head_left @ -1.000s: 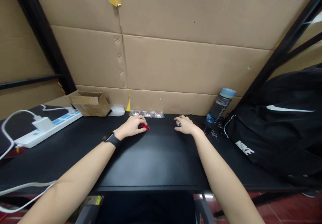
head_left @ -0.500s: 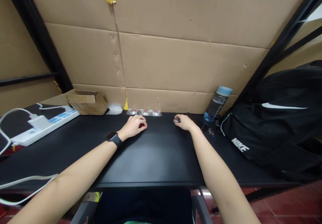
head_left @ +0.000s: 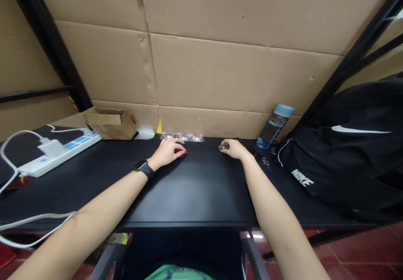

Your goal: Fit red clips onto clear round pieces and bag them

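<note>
Reaching over the black table (head_left: 195, 196) from its near side, the left forearm (head_left: 100, 206) and right forearm (head_left: 270, 196) are cut off by the lower edge of the view. Farther in, the hands are well apart. The left hand (head_left: 165, 152) arches over a red thing (head_left: 181, 153); the fingers cover most of it, so I cannot tell whether it is gripped or merely touched. To the right, the right hand (head_left: 235, 149) has its fingers curled round a small metallic thing (head_left: 223, 147) (round, by the look of it, but too small to identify). The step in hand seems to be handling one small item per hand; any next move probably calls for light fingertip control. Farther still, just beyond the left hand, clear packets (head_left: 195, 137) lie along the table's far edge, their contents hard to make out.
</note>
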Demonstrator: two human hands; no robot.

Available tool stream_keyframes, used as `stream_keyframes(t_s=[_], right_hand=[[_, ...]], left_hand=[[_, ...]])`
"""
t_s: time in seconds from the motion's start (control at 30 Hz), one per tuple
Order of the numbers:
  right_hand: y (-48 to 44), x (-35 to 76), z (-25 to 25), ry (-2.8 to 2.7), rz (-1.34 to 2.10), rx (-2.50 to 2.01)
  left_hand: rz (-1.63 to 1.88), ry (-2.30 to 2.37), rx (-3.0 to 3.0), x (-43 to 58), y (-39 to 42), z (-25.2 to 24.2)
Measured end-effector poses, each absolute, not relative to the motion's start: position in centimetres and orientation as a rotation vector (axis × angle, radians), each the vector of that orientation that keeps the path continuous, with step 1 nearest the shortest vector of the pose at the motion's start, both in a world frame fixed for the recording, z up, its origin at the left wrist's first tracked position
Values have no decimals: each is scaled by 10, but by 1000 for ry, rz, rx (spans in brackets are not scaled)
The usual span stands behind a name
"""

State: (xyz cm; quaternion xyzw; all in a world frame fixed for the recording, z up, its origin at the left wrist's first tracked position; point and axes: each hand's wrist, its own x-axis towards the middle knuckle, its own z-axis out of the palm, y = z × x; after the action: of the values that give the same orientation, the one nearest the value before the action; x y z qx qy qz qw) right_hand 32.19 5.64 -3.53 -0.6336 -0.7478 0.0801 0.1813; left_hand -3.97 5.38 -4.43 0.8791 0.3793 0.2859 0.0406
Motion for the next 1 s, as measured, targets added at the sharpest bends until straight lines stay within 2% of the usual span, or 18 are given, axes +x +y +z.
stream_keyframes(t_s=[0.7,1.0], right_hand=[[58,318,-34,-2114,159,-1755],[28,264,-14,-2107,95,-1440]], left_hand=[[1159,1235,2564,-36,47,-32],[1250,1098,2461,-30,40,-27]])
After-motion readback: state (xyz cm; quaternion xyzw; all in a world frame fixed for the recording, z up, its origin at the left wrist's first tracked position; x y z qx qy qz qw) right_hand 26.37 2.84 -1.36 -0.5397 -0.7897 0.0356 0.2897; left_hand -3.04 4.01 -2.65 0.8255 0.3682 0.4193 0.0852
